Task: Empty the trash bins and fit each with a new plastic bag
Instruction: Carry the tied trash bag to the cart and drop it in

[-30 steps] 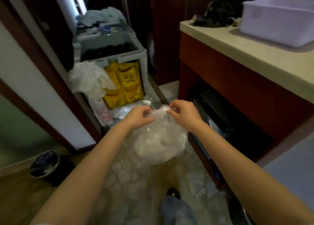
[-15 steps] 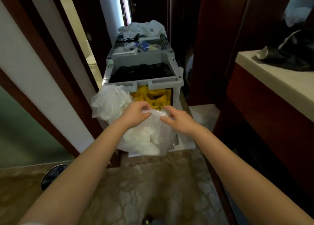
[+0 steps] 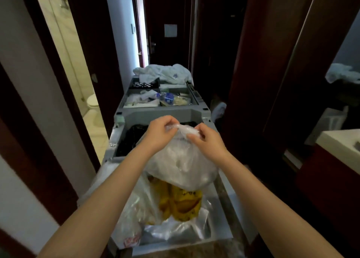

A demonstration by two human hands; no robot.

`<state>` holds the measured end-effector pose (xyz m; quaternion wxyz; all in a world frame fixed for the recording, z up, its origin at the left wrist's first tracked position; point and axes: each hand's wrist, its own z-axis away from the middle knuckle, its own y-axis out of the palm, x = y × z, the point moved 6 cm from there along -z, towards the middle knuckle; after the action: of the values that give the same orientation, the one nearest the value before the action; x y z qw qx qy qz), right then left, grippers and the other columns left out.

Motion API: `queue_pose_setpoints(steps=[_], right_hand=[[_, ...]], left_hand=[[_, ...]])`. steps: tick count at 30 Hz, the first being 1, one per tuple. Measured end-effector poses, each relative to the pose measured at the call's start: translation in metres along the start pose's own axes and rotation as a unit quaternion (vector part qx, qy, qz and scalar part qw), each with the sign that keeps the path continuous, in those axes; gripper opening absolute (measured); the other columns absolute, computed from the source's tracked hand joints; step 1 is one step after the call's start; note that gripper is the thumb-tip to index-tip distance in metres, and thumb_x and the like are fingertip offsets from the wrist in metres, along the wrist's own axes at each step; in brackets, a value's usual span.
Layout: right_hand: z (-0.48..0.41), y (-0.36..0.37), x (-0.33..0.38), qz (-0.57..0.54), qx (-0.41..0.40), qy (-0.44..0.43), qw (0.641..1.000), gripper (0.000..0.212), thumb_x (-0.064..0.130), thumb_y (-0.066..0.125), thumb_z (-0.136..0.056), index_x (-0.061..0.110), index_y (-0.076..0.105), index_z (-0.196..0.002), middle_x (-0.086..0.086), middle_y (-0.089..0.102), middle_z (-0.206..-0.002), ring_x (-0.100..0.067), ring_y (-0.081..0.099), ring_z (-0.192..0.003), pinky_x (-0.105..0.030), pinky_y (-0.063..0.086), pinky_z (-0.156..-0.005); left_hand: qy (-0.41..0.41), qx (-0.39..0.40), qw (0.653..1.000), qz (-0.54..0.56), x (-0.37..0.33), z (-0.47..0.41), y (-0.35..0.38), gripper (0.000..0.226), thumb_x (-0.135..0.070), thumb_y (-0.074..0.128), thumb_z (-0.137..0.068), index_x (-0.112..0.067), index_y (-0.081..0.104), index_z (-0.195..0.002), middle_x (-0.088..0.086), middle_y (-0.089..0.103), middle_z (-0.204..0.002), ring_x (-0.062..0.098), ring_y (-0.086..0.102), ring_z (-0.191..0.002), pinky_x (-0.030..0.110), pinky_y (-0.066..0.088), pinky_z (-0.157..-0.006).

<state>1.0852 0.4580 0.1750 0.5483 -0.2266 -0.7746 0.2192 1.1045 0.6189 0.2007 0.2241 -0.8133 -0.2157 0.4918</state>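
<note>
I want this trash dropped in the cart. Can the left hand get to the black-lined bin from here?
Probably yes: the left hand is right above the open black-lined bin, nothing between them, though its fingers grip the clear bag by its neck.

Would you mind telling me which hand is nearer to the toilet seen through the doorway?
Left. The left hand grips the neck of the trash bag on the side facing the toilet; the right hand pinches it on the far side.
</note>
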Motion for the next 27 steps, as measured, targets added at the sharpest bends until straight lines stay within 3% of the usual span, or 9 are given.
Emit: queue_pose_setpoints(steps=[5, 13, 16, 21, 27], right_hand=[[-0.095, 0.032, -0.008, -0.028, 0.006, 0.001, 1.000, 0.015, 0.029, 0.064, -0.091, 0.025, 0.050, -0.085, 0.008, 0.053, -0.073, -0.010, 0.048, -0.066, -0.031, 0.040, -0.064], [-0.222, 0.095, -0.063, -0.049, 0.062, -0.004, 0.997, 0.013, 0.028, 0.065, -0.091, 0.018, 0.056, -0.094, 0.005, 0.060, -0.081, -0.010, 0.053, -0.071, -0.032, 0.043, -0.068], [-0.260, 0.120, -0.089, -0.063, 0.111, 0.003, 0.992, 0.012, 0.026, 0.065, -0.091, 0.018, 0.057, -0.096, 0.009, 0.058, -0.081, -0.006, 0.053, -0.072, -0.029, 0.042, -0.069], [-0.299, 0.170, -0.126, -0.070, 0.204, 0.025, 0.976, 0.017, 0.029, 0.064, -0.091, 0.014, 0.059, -0.096, -0.005, 0.065, -0.091, -0.022, 0.060, -0.085, -0.039, 0.047, -0.077], [-0.313, 0.238, -0.136, -0.043, 0.321, -0.023, 0.946, 0.013, 0.030, 0.058, -0.095, 0.019, 0.057, -0.101, -0.001, 0.064, -0.095, -0.018, 0.060, -0.088, -0.038, 0.048, -0.077]], left_hand=[[-0.042, -0.045, 0.998, 0.011, 0.051, -0.071, -0.013, 0.013, -0.010, 0.061, -0.088, -0.019, 0.064, -0.096, -0.004, 0.065, -0.098, 0.010, 0.057, -0.093, 0.021, 0.042, -0.083], [-0.086, -0.081, 0.991, -0.069, 0.145, -0.157, 0.001, 0.013, -0.006, 0.062, -0.088, -0.011, 0.067, -0.098, -0.003, 0.062, -0.094, 0.010, 0.054, -0.090, 0.017, 0.037, -0.080], [-0.134, -0.081, 0.983, -0.094, 0.183, -0.180, 0.012, 0.011, -0.006, 0.062, -0.087, -0.011, 0.067, -0.096, -0.002, 0.063, -0.092, 0.011, 0.056, -0.087, 0.020, 0.038, -0.079], [-0.175, -0.089, 0.963, -0.182, 0.234, -0.197, 0.025, 0.006, -0.005, 0.064, -0.084, -0.007, 0.068, -0.088, 0.006, 0.067, -0.086, 0.020, 0.061, -0.082, 0.025, 0.040, -0.075], [-0.295, -0.120, 0.929, -0.186, 0.288, -0.169, 0.019, 0.010, -0.011, 0.061, -0.086, -0.005, 0.070, -0.088, 0.010, 0.069, -0.088, 0.024, 0.062, -0.084, 0.027, 0.040, -0.070]])
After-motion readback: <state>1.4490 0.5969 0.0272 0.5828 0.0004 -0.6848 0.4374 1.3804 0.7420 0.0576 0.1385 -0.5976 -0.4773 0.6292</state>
